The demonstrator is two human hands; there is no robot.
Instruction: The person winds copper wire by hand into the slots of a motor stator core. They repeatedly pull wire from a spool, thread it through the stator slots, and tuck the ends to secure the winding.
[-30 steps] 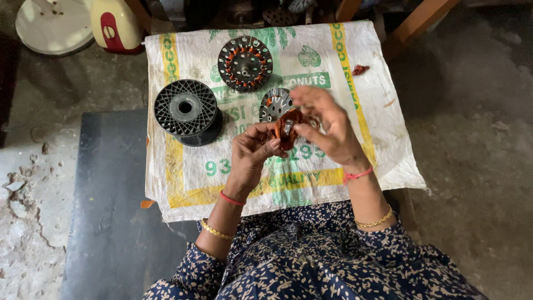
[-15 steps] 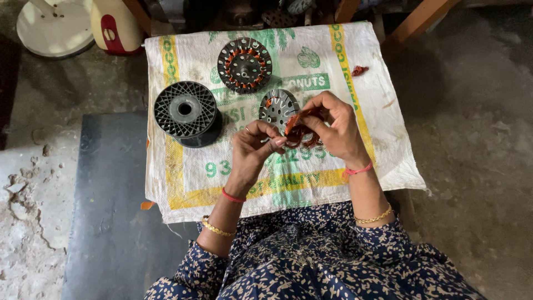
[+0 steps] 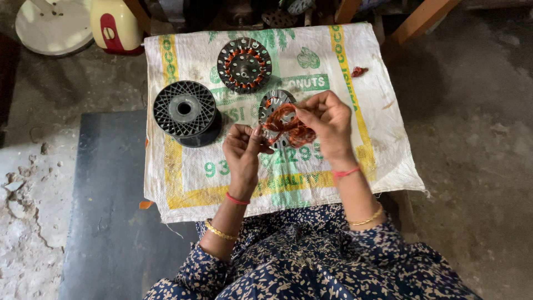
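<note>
Tangled reddish copper wire coil [image 3: 288, 126], held above round metal stator [image 3: 273, 105]

Garment: navy, small cream floral print, sleeves pushed up. Each wrist: red thread band near the hand, gold bangle further up the forearm.

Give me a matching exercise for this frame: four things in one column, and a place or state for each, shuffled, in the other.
Things:
1. black spool
2. wound stator
3. copper wire bundle
4. small red scrap

Places or states:
A. alone near the sack's right edge
B. held between left hand and right hand
C. at the sack's left edge
D. top centre of the sack

Pairs: 1-C, 2-D, 3-B, 4-A
</note>
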